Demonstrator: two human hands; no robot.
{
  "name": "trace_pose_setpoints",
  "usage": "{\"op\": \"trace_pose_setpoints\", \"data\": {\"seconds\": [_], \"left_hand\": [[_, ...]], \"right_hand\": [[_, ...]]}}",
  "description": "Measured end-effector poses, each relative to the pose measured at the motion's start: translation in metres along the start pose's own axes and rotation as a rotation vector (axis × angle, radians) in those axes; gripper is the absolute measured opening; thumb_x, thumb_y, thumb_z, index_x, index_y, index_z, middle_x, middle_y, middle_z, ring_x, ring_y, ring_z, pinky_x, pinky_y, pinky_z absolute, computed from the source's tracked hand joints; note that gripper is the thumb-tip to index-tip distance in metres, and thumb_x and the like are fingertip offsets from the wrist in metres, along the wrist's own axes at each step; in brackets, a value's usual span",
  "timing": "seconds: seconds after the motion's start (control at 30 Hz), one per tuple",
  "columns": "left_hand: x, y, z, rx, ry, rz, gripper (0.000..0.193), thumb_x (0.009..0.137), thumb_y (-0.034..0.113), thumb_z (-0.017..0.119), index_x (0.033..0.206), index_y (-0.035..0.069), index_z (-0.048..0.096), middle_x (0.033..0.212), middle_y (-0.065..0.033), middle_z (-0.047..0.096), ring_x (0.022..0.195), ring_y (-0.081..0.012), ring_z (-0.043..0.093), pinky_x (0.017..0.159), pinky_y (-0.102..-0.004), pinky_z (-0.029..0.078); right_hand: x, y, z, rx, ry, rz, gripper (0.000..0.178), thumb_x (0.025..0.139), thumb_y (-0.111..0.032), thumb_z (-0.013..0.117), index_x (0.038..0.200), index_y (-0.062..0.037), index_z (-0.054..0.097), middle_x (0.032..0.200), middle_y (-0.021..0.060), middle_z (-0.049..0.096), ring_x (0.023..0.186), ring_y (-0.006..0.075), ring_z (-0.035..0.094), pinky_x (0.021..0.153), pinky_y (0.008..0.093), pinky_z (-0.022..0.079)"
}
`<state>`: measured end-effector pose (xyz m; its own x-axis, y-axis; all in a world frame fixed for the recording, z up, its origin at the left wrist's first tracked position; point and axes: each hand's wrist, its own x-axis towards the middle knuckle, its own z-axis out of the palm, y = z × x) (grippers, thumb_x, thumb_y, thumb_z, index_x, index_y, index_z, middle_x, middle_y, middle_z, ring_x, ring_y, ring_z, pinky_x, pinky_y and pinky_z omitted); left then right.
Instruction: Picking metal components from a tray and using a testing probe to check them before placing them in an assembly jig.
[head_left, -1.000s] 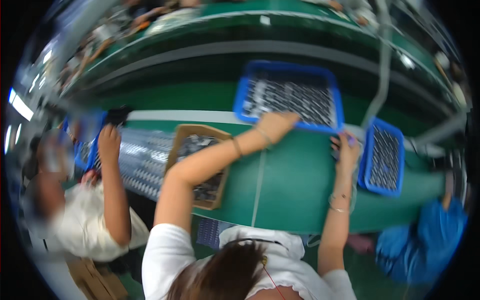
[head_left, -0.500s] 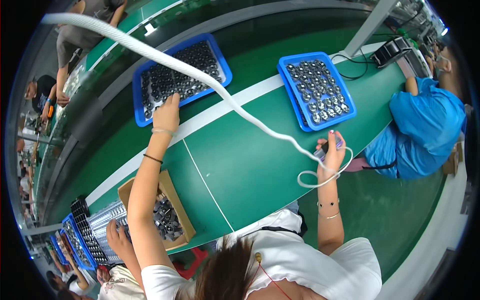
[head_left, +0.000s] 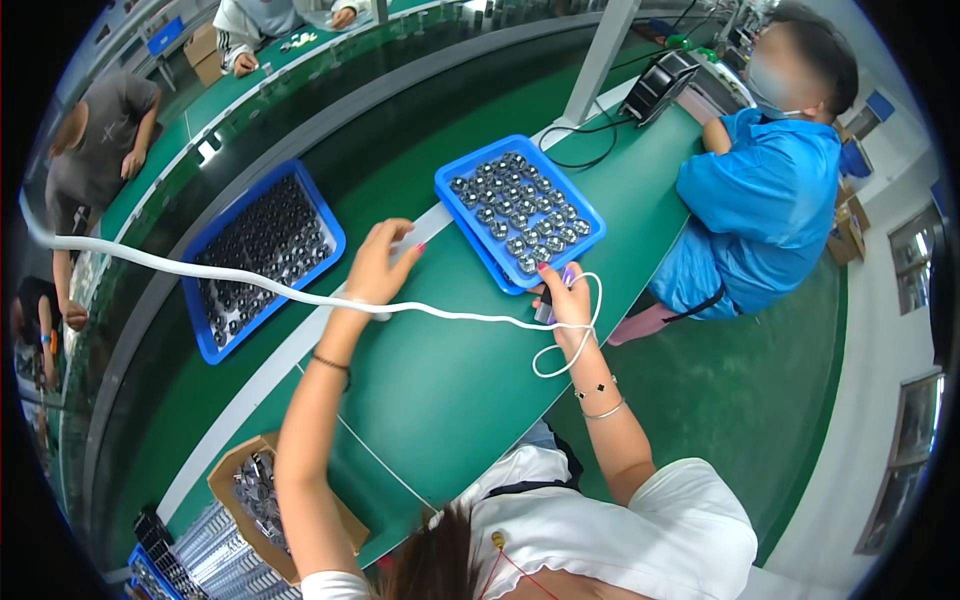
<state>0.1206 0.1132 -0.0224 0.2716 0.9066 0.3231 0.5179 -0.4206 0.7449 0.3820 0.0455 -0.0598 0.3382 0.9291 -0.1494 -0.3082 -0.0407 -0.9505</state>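
Observation:
My left hand [head_left: 378,268] reaches over the table between two trays. Its thumb and fingers are apart, and nothing shows between them. To its right lies a blue tray [head_left: 590,238] of round, shiny silver-and-black parts, stacked on another blue tray. Left of the hand is a larger blue tray [head_left: 335,232] full of small dark parts. My right hand [head_left: 568,303], just below the stacked trays, is closed on a small dark block [head_left: 545,305] with clear and purple portions, partly hidden by the fingers. A thin white cord [head_left: 556,373] loops around that wrist.
A thick white cord [head_left: 220,274] crosses the view. An open cardboard box [head_left: 228,470] of grey metal pieces stands by my left arm, beside clear plastic trays [head_left: 220,555]. A black fan-like unit [head_left: 658,88] and a post [head_left: 600,65] are behind. A person in blue [head_left: 765,200] sits at right.
The view has turned to the right. My left hand has left the tray of dark parts, its fingers have spread, and it is now near the stacked trays. My right hand keeps hold of the block.

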Motion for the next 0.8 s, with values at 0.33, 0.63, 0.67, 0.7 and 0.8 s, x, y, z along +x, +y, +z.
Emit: {"op": "trace_pose_setpoints", "data": {"seconds": [0.33,0.63,0.67,0.7,0.8], "left_hand": [[0.112,-0.007,0.044,-0.202,-0.102,-0.254,0.043,0.092,0.037,0.053,0.12,0.004,0.053,0.108,-0.0173,0.062,0.094,-0.0258,0.061,0.084,-0.0332,0.046],[0.074,-0.017,0.016,-0.003,-0.425,-0.346,0.043,0.094,0.036,0.049,0.102,-0.004,0.062,0.085,-0.0118,0.064,0.078,-0.0176,0.058,0.073,-0.0299,0.046],[0.064,-0.014,0.008,0.013,-0.493,-0.376,0.042,0.094,0.035,0.049,0.1,-0.004,0.062,0.08,-0.0092,0.062,0.074,-0.016,0.056,0.07,-0.0296,0.046],[0.051,-0.009,0.0,0.029,-0.491,-0.38,0.041,0.093,0.036,0.05,0.093,-0.003,0.063,0.077,-0.0139,0.065,0.068,-0.0216,0.062,0.065,-0.0339,0.048],[0.012,0.018,-0.015,-0.177,-0.629,-0.689,0.05,0.094,0.046,0.046,0.088,-0.002,0.056,0.07,-0.0088,0.062,0.061,-0.0147,0.061,0.058,-0.0277,0.05]], "right_hand": [[-0.007,-0.037,-0.022,-0.008,-0.099,0.147,0.03,0.083,-0.008,0.064,0.108,-0.0042,0.049,0.083,0.006,0.061,0.061,0.0122,0.058,0.044,0.0239,0.045],[0.018,-0.04,-0.059,-0.232,-0.265,0.293,0.04,0.082,-0.005,0.061,0.12,-0.0038,0.05,0.083,0.0047,0.062,0.056,0.0102,0.057,0.043,0.0231,0.046],[0.022,-0.037,-0.066,-0.263,-0.309,0.288,0.041,0.082,-0.005,0.061,0.121,-0.0042,0.049,0.084,0.0046,0.062,0.057,0.0102,0.057,0.043,0.0228,0.047],[0.026,-0.039,-0.066,-0.293,-0.318,0.312,0.042,0.082,-0.005,0.06,0.122,-0.0044,0.048,0.087,0.0044,0.062,0.06,0.0092,0.058,0.044,0.0222,0.047],[0.037,-0.044,-0.066,-0.479,-0.376,0.265,0.036,0.08,-0.004,0.061,0.114,-0.0044,0.051,0.093,0.0014,0.058,0.08,0.0066,0.054,0.067,0.0226,0.047]]}}
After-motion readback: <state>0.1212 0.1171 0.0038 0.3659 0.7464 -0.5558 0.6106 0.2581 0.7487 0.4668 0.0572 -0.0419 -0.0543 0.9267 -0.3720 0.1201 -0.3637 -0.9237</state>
